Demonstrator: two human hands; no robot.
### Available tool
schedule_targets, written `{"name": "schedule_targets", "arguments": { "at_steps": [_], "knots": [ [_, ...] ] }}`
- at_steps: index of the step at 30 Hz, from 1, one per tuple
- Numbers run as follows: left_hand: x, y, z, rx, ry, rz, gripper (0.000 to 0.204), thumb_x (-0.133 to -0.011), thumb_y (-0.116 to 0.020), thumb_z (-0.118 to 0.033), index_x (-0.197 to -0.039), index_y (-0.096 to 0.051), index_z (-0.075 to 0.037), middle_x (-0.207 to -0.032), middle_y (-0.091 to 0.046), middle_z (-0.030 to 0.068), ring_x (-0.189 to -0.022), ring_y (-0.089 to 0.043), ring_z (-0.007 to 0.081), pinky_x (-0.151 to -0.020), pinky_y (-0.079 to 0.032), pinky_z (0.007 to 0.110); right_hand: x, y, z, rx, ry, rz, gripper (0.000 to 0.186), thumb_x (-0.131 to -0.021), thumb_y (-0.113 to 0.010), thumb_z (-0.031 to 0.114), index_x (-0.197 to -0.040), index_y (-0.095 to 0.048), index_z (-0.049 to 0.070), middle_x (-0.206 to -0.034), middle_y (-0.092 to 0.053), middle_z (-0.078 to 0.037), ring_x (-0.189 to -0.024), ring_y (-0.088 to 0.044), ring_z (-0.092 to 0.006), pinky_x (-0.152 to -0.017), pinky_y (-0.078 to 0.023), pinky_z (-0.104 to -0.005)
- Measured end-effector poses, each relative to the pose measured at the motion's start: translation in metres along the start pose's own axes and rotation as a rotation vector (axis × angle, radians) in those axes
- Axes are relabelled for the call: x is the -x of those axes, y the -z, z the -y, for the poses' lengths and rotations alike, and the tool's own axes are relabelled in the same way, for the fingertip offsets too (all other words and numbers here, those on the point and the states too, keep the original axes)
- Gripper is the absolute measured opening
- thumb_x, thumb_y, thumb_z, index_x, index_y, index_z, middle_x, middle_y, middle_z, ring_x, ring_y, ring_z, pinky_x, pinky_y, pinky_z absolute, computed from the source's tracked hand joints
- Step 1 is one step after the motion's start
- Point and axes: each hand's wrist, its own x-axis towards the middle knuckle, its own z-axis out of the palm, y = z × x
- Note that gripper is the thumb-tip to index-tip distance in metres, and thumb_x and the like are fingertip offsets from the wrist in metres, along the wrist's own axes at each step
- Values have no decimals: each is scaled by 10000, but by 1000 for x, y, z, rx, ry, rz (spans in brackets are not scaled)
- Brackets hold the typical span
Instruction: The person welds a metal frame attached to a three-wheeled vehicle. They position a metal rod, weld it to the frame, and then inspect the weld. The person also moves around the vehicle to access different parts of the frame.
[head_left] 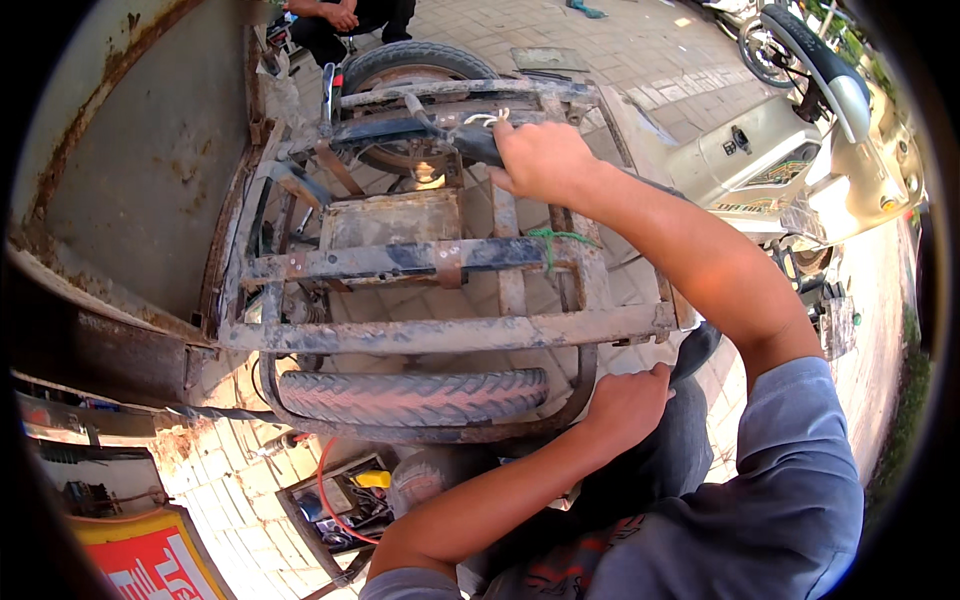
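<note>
1. The right hand (545, 160), above the centre of the frame, is clenched round a black strip (478, 146) that pokes out to the left of the fist. Pale cord (490, 118) loops just above it.
2. The left hand (630, 405), right of centre and lower down, is closed on a dark length (697, 348) of similar look, which runs up and right from the fingers. Whether both hands hold one piece I cannot tell; the right forearm hides what lies between.
3. A rusty metal frame (450, 333) fills the middle of the picture, its bars running mostly across; the right hand is over its upper right part, the left hand just beyond its lower right corner.
4. Green string (550, 238) is tied round the frame right of centre.
5. One wheel (420, 57) shows behind the frame at the top; a second tyre (415, 395) lies below it, within a curved bar (430, 434).
6. At lower left, an open tray (307, 530) holds tools and a yellow item (374, 479), with an orange hose (322, 480) looping over it.
7. A pale scooter (760, 150) stands at upper right; another person (345, 18) sits at upper left.
</note>
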Motion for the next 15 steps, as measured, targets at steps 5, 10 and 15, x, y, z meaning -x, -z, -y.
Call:
{"name": "schedule_targets", "arguments": {
  "at_steps": [5, 10, 15],
  "knots": [
    [11, 13, 18, 5, 32, -78, 334, -907, -576, -313, -1000, -509, 1, -889, -663, 181, -781, -663, 331, -652, -523, 438, 24, -52, 27, -62, -76, 122, 382, -826, -629, 307, -983, -529, -27, -794, -694, -173, -730, -694, -342, -643, -551, -445],
    [42, 109, 25, 7, 105, 61, 374, -917, -572, -298, -1118, -569, 17, -851, -654, 187, -864, -649, 362, -750, -504, 450, 38, -66, 20, -77, -149, 124, 390, -845, -619, 313, -997, -516, -31, -813, -693, -173, -740, -696, -335, -638, -552, -435],
    [-1, 211, 116, 368, 356, -672, 323, -965, -526, -249, -1040, -635, 45, -848, -655, 64, -724, -558, 134, -681, -463, 303, 51, -68, 16, -91, -211, 102, 393, -848, -617, 315, -999, -514, -32, -825, -688, -165, -728, -694, -328, -621, -552, -421]
  ]
}}
